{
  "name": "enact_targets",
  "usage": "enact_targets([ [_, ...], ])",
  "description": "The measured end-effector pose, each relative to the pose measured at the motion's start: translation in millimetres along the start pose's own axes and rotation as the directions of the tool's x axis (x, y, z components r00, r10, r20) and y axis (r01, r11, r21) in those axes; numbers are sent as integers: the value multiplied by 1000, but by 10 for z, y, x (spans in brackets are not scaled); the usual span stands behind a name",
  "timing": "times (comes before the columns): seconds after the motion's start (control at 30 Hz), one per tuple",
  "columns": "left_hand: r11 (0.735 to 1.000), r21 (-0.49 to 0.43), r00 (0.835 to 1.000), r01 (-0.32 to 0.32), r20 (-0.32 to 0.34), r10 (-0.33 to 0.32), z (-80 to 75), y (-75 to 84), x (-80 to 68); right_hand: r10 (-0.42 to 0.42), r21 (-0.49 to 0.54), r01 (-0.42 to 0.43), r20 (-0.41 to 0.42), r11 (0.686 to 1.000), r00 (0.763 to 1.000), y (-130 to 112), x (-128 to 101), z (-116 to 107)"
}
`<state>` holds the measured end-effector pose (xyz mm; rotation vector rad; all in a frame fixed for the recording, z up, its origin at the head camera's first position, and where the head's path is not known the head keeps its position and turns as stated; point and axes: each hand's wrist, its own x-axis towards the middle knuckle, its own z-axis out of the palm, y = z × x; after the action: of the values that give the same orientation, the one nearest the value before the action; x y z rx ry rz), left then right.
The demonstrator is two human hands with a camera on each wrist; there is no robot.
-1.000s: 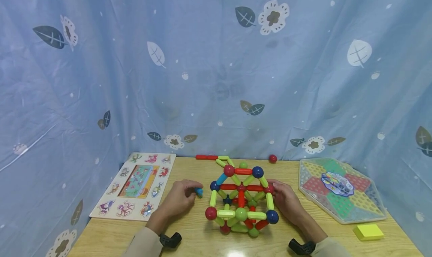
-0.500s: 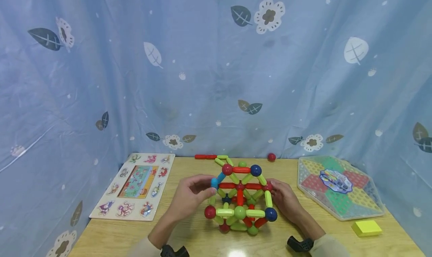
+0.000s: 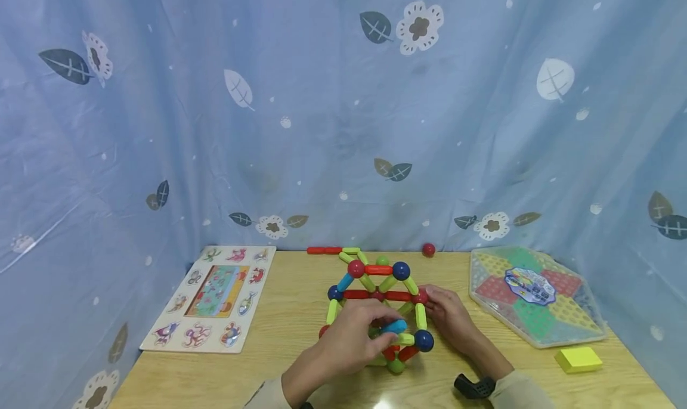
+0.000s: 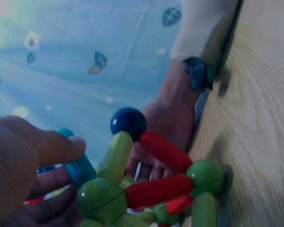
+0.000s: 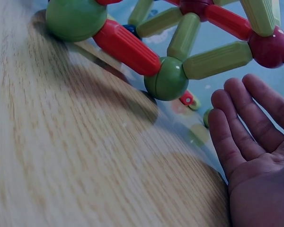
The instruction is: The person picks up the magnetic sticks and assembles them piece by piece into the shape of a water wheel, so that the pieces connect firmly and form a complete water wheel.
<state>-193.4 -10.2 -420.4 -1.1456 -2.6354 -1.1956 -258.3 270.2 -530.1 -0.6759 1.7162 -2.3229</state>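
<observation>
My left hand (image 3: 351, 334) pinches a blue rod (image 3: 394, 326) between thumb and fingers, in front of the built frame of balls and rods. In the left wrist view the blue rod (image 4: 80, 165) has its lower end right at a green ball (image 4: 102, 201); I cannot tell whether they touch. My right hand (image 3: 451, 316) is at the frame's right side, by a red ball (image 3: 420, 296). In the right wrist view several fingers (image 5: 248, 125) extend, fairly straight, below that red ball (image 5: 270, 48). The left hand hides part of the frame's front.
Loose red rods (image 3: 324, 250) and a red ball (image 3: 428, 250) lie at the table's back. A picture puzzle board (image 3: 155, 331) is at the left. To the right lie a clear-topped hexagonal game box (image 3: 537, 296) and a yellow block (image 3: 578, 359).
My left hand has brought the blue rod from the table left of the frame, past its left corner, to its front. The right hand has stayed by the right red ball.
</observation>
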Motion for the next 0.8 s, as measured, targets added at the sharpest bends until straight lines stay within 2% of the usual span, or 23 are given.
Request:
enact_targets([
  [0.2, 996, -85, 999, -35, -29, 32, -12, -75, -9, 6, 8, -6, -3, 1000, 1000, -29, 6, -39],
  [0.3, 991, -106, 996, -80, -34, 77, -68, -117, -29, -1, 6, 1, 9, 1000, 1000, -27, -3, -44],
  [0.37, 983, -123, 990, -133, -72, 125, -163, -166, -53, -6, 5, 6, 18, 1000, 1000, -18, -9, -40],
  [0.47, 946, -232, 968, -225, -163, 190, -397, -313, -73, -6, 4, 5, 30, 1000, 1000, -6, -14, -31],
  [0.53, 902, -339, 955, -268, -219, 201, -576, -480, -52, -7, 3, 7, 29, 1000, 1000, -4, -13, -27],
  [0.57, 873, -404, 954, -274, -232, 191, -659, -585, -31, -7, 4, 6, 24, 1000, 1000, -5, -11, -26],
  [0.63, 837, -486, 959, -252, -241, 149, -791, -826, 34, -8, 5, 8, 22, 1000, 1000, -6, -2, -27],
  [0.67, 834, -510, 968, -211, -228, 106, -832, -948, 74, -8, 4, 8, 23, 1000, 1000, -6, 3, -26],
  [0.73, 847, -517, 981, -127, -191, 30, -858, -1199, 172, 0, -2, 0, 20, 1000, 1000, -1, 8, -20],
  [0.8, 871, -490, 988, -21, -146, -58, -822, -1416, 283, 18, -2, -18, 18, 1000, 1000, 14, 10, -2],
])
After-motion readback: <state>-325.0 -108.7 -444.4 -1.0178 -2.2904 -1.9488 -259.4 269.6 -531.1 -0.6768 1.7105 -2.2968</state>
